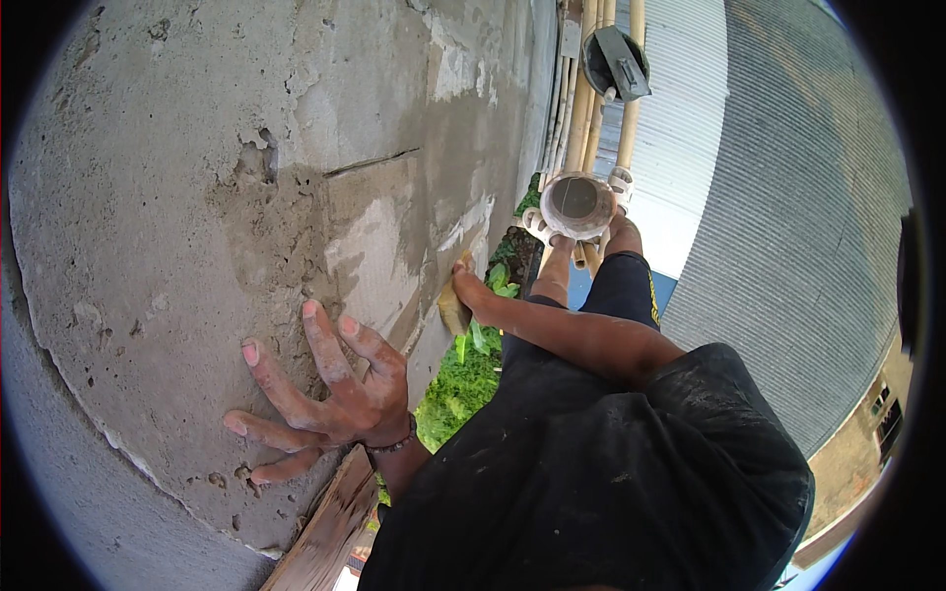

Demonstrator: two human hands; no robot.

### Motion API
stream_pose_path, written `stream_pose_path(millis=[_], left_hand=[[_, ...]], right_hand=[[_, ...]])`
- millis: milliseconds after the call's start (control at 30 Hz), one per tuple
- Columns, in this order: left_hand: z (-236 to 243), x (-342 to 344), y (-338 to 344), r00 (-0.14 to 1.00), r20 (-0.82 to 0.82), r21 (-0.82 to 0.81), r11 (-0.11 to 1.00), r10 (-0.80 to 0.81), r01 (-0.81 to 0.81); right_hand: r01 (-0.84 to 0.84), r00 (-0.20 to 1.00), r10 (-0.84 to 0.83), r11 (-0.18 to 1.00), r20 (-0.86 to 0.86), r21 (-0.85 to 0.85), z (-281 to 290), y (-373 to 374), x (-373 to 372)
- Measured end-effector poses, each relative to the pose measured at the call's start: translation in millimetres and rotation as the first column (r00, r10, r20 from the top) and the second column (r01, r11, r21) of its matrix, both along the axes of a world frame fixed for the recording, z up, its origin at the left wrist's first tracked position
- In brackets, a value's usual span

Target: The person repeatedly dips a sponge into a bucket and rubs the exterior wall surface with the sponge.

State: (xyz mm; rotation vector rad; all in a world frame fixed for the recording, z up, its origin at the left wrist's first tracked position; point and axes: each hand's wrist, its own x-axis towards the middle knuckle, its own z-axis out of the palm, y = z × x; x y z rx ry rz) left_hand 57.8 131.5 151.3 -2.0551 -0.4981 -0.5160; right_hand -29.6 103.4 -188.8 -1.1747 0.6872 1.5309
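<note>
I see left hand [340,399], fingers spread against rough wall [148,246], right hand [471,288] closed on yellowish pad [452,309] by wall's right edge, those fingers partly hidden from me, bucket [581,230] near bamboo poles [575,123].

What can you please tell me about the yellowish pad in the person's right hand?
The yellowish pad looks soft, like sponge, with a dull surface and no separate parts visible. The right hand grips it, hiding some; a small piece shows above the hand, a larger one below. It is held lengthwise along the grey wall; whether it presses there is unclear.
</note>
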Motion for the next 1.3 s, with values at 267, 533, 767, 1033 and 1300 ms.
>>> stream_pose_path(millis=[267, 533, 767, 1033, 1300], left_hand=[[0, -5, 2, 1.0, -0.005, 0.001, 1.0, 0.016, -0.016], [3, -6, 4, 0.999, -0.035, 0.026, 1.0, 0.01, -0.009], [0, -2, 1, 1.0, 0.007, 0.017, 1.0, -0.013, 0.013], [0, -6, 4, 0.999, 0.032, 0.032, 0.999, -0.033, 0.032], [0, 4, 0, 0.998, 0.035, 0.005, 0.999, -0.048, 0.048]], right_hand=[[0.046, 0.967, 0.002, 0.982, -0.256, 0.182, -4, -51, 54], [0.037, 0.996, -0.021, 0.982, -0.087, 0.186, -27, -47, 48], [0.124, 0.99, -0.11, 0.98, -0.092, 0.153, 11, -50, 94], [0.411, 0.911, -0.412, 0.9, -0.028, 0.141, 91, -80, 182], [0.137, -0.056, -0.345, 0.927, 0.937, 0.35, 267, 22, 287]])
